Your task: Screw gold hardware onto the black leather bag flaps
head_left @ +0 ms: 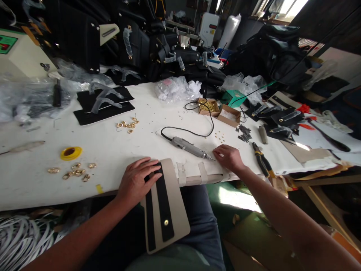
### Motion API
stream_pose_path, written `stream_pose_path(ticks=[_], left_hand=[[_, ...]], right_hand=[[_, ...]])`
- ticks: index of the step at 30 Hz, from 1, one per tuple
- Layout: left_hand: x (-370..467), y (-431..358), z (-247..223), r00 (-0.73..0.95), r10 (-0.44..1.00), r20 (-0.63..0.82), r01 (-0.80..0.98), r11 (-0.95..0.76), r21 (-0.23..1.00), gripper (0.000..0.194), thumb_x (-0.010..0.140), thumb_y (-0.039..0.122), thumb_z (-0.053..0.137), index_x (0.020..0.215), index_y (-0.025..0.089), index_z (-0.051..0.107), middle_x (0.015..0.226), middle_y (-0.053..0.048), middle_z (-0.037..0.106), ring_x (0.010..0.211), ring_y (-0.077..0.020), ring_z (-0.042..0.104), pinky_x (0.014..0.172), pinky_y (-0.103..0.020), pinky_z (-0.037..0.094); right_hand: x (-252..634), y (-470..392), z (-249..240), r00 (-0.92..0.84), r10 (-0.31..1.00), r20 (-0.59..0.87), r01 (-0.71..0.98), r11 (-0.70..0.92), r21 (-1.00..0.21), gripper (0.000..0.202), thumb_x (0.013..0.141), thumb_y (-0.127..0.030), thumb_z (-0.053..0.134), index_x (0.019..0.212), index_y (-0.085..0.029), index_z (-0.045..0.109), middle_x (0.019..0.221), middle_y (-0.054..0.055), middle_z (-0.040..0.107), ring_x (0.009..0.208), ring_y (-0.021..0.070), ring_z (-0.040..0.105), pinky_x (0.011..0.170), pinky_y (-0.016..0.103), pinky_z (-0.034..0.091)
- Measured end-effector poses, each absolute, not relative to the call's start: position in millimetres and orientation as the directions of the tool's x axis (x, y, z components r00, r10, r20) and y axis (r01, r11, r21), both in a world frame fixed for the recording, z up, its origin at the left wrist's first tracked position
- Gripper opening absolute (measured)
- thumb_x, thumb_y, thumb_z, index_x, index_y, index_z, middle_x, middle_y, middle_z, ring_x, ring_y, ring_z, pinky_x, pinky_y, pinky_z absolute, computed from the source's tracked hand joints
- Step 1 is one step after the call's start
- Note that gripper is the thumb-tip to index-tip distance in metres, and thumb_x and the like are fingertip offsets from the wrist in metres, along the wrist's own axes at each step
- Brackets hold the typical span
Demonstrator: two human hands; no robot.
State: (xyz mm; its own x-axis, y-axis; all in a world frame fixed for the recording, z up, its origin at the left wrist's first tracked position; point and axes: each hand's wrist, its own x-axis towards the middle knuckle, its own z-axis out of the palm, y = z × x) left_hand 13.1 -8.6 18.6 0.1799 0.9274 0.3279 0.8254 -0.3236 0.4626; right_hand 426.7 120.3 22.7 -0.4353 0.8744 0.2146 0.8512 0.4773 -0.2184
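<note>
My left hand (138,178) holds down a beige panel (177,210) at the table's front edge, its fingers over the top end. Two black straps (165,199) run along the panel, one bearing a round gold stud (166,223) near its lower end. The panel's lower part hangs over the edge above my lap. On the tabletop, my right hand (229,156) has its thumb and fingertips pinched together; whatever is between them is too small to make out. Just left of these fingers lies a grey corded electric screwdriver (190,147), its tip pointing at them. Tiny gold pieces (219,137) lie scattered beyond.
Gold clasps (76,171), yellow tape (71,152) and black panels (104,107) lie to the left. Farther back are a carton of gold hardware (208,107) and a second carton (229,116). Pliers (262,160) rest at right. Black bags (135,45) are piled behind.
</note>
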Motion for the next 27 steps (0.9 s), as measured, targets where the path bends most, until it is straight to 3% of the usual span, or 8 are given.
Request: stream_pose_path(ticks=[9,14,22,27], left_hand=[[14,-8,20,0.175,0.926,0.334,0.822,-0.324,0.468,0.029,0.099,0.045,0.062,0.114,0.029,0.081,0.129,-0.002,0.079,0.132,-0.0314,0.064,0.11,-0.051,0.052],[13,-8,18,0.186,0.92,0.345,0.825,-0.337,0.453,0.031,0.1,0.046,0.061,0.114,0.027,0.081,0.128,-0.003,0.079,0.131,-0.0321,0.065,0.109,-0.053,0.053],[10,-6,13,0.196,0.913,0.359,0.824,-0.351,0.445,0.031,0.099,0.048,0.062,0.114,0.028,0.081,0.129,-0.004,0.078,0.131,-0.0312,0.064,0.11,-0.052,0.053],[10,-5,14,0.201,0.903,0.379,0.816,-0.369,0.445,0.03,0.099,0.047,0.062,0.114,0.029,0.081,0.128,-0.003,0.079,0.13,-0.0318,0.066,0.11,-0.053,0.053]], right_hand=[[426,119,29,-0.5,0.85,0.165,0.828,0.525,-0.196,0.031,0.103,-0.032,0.052,0.103,-0.026,0.082,0.106,0.008,0.079,0.096,0.0211,0.07,0.086,0.03,0.052],[427,117,26,-0.442,0.864,0.243,0.791,0.503,-0.348,0.025,0.1,-0.035,0.059,0.098,-0.026,0.083,0.105,0.007,0.078,0.094,0.0213,0.071,0.089,0.033,0.056],[427,110,19,-0.242,0.932,0.269,0.854,0.336,-0.397,0.025,0.1,-0.039,0.059,0.098,-0.026,0.08,0.102,0.006,0.079,0.093,0.022,0.073,0.088,0.034,0.059],[469,115,26,0.025,0.968,0.248,0.938,0.063,-0.34,0.03,0.097,-0.039,0.056,0.102,-0.022,0.081,0.109,0.01,0.079,0.089,0.0231,0.073,0.084,0.035,0.056]])
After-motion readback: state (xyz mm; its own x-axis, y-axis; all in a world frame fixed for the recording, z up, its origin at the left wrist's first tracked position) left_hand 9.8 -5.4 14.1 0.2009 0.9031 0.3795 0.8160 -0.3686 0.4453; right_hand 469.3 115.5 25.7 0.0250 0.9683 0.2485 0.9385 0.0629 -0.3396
